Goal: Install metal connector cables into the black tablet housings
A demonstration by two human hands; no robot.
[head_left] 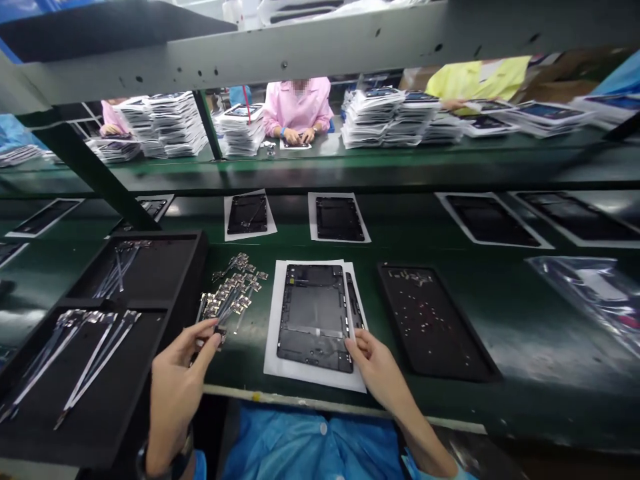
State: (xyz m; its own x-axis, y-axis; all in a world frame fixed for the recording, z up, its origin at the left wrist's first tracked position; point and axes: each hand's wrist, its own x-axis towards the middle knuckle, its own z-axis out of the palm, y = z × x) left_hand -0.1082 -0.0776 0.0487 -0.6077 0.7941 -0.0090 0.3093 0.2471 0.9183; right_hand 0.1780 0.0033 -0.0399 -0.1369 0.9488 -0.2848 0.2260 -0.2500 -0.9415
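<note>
My left hand [183, 373] is closed in a pinch on a small flex cable [220, 331] with a metal connector end. It is at the near edge of a loose pile of similar flex cables [233, 293]. My right hand [377, 367] grips the right edge of a black tablet back cover [315, 320], thumb on the rim and fingers at its side. The cover lies open side up on a white foam sheet [273, 363]. Part of a second black cover [355, 300] shows beneath it on the right.
At left is a black divided tray [145, 360] with long flex cables. A black tray [440, 327] of tiny parts stands right, beside a clear plastic bag [595, 293]. More covers on sheets [340, 219] line the belt behind. Overhead runs a metal beam [320, 40]; co-workers sit opposite.
</note>
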